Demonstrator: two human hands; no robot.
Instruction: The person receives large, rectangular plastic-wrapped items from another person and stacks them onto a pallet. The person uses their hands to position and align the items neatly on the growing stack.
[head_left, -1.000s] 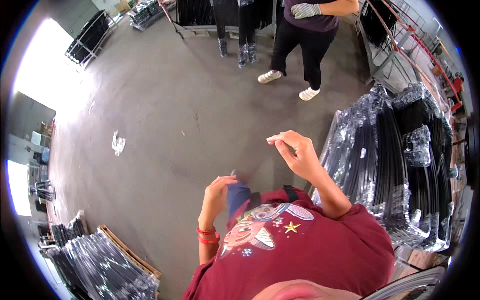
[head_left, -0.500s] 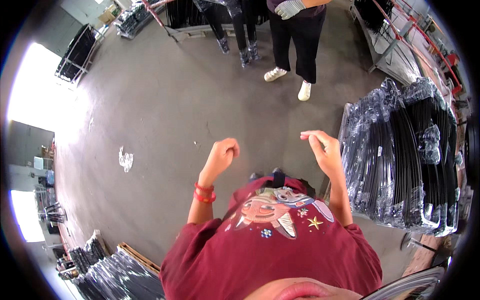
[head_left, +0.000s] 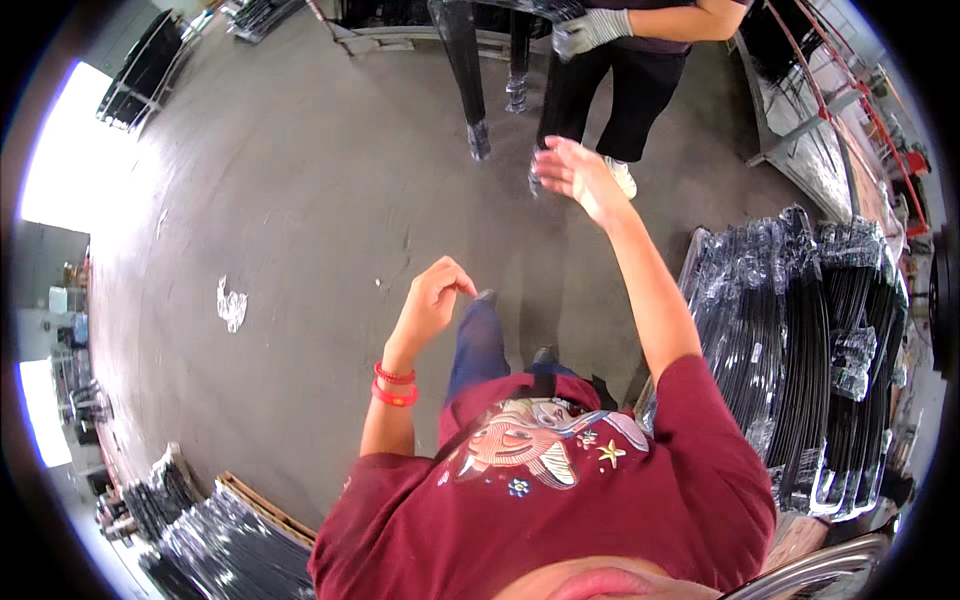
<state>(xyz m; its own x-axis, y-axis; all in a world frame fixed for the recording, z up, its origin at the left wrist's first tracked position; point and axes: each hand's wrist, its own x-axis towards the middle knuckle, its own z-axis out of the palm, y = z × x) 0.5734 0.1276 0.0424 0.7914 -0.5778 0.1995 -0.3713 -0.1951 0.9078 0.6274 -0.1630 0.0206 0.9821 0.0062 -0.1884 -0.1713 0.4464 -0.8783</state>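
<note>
My right hand is stretched forward with its fingers apart and nothing in it. In the picture it overlaps the lower end of a black part whose end is wrapped in clear film; I see no contact. My left hand, with red bracelets at the wrist, hangs before my body, its fingers curled in and no object visible in them. Ahead, a co-worker's gloved hand is at the top of the long black film-wrapped parts. These stand or hang with their wrapped ends down.
On the right stands a large stack of black frames in clear film. A red and grey rack is behind it. Another wrapped stack sits by a wooden pallet at the lower left. A scrap of film lies on the floor.
My right hand has reached forward and its fingers have spread. One of my legs has come forward. The co-worker and the black parts are nearer, and the gloved hand is now at the parts.
</note>
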